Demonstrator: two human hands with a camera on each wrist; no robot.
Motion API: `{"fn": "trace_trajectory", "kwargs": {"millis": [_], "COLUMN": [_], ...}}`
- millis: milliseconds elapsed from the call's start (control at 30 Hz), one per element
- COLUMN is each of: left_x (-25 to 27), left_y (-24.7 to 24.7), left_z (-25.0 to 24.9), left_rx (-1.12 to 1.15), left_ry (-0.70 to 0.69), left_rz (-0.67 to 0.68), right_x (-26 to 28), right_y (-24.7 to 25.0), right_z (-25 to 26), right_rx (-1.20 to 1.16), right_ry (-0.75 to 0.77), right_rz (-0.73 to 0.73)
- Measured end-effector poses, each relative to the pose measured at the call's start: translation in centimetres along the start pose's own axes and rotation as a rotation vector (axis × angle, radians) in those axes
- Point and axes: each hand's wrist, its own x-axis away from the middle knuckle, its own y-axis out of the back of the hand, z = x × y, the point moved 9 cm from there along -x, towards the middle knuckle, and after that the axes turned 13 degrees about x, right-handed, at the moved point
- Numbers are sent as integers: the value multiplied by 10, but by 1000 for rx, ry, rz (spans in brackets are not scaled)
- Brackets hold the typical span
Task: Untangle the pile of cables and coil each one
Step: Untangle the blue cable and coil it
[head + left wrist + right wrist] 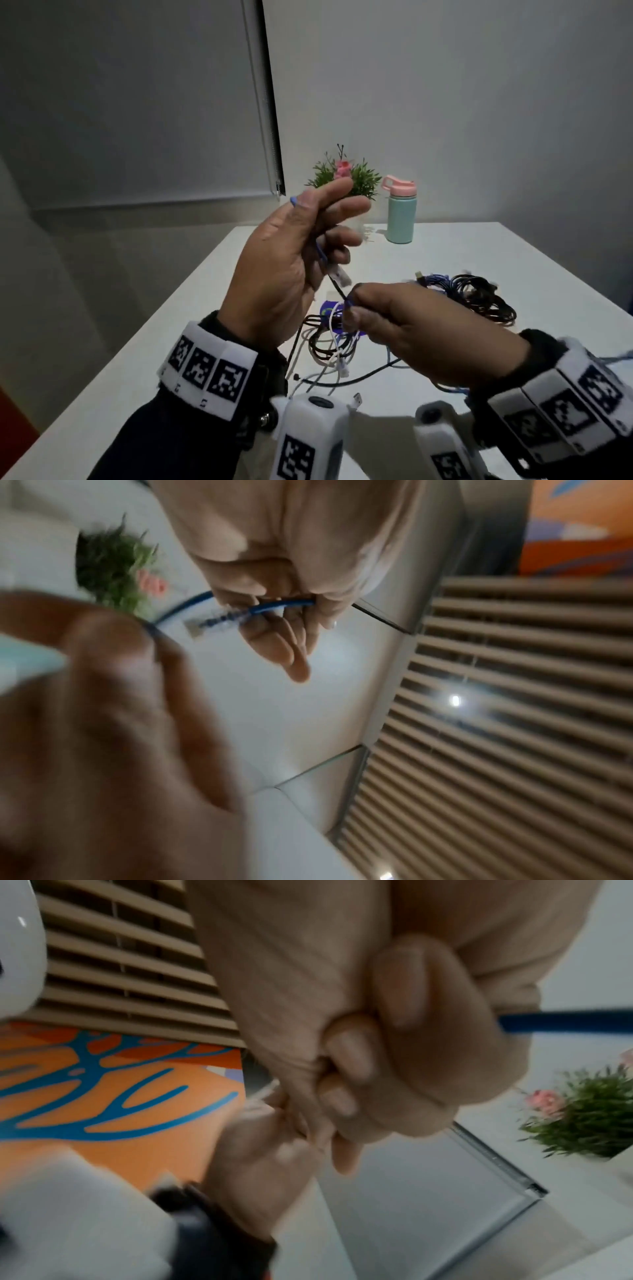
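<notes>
Fingers [337, 205] of the left hand [287, 267] are curled around a blue cable [320, 251], held up above the tabletop [513, 291] with the palm facing right. A short blue end pokes out above the thumb, and the cable's clear plug [342, 275] hangs just below the lower fingers. From the plug end the cable runs down and right to the right hand [421, 329], which pinches it between thumb and fingertips, the other fingers folded in. Right-wrist view confirms the pinch: blue cable [565, 1022] leaves the closed fist toward the right.

Below the hands, on the tabletop: a loose tangle of black, white and blue cables [332, 346], strands crossing each other, partly over a purple sticker. Further right, near the right hand but apart from it, a bundle of black and blue cables [476, 294], looped together.

At the far edge: a small potted plant [346, 176] with a pink flower, partly behind the left fingers. Just beside it to the right, a mint bottle [401, 214] with a pink lid, upright.
</notes>
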Motion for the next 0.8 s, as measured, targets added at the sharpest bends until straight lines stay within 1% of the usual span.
{"fn": "trace_trajectory", "kwargs": {"millis": [33,100,167,200,233,267,333,400,433,467,500,533,567,633,667,700,733,800], "left_x": [0,1,2,3,5,6,11,22,30,36,39,38,34,23,18,12,8,0], "left_y": [6,12,15,13,10,6,-2,-13,-21,-30,-39,-46,-49,-46,-41,-34,-25,-2], "left_z": [-2,-6,-5,-3,0,5,15,36,47,53,54,51,46,32,25,18,10,-7], "left_rx": [-135,-438,-643,-684,-702,-720,-767,-733,-652,-524,-364,-200,-51,196,294,349,348,234], "left_ry": [-53,-122,-120,-84,-36,10,113,309,416,481,498,482,445,338,283,218,136,-57], "left_rz": [-29,-40,-18,4,34,68,141,270,341,393,413,403,373,286,243,199,144,2], "right_x": [3,10,19,22,24,27,34,42,46,46,45,41,34,19,14,11,9,8], "right_y": [4,24,52,64,73,80,96,110,113,114,112,106,96,68,53,39,26,5], "right_z": [6,16,16,11,4,-2,-8,-8,-8,-10,-14,-20,-26,-30,-28,-24,-19,-6], "right_rx": [-12,-68,-270,-379,-440,-442,-309,-118,-66,-54,-65,-92,-129,-169,-147,-108,-66,1], "right_ry": [35,95,113,98,72,52,32,8,-1,-9,-25,-53,-85,-115,-105,-89,-69,-9], "right_rz": [-2,-39,-137,-193,-247,-298,-435,-575,-631,-675,-706,-706,-658,-461,-363,-273,-185,-26]}}
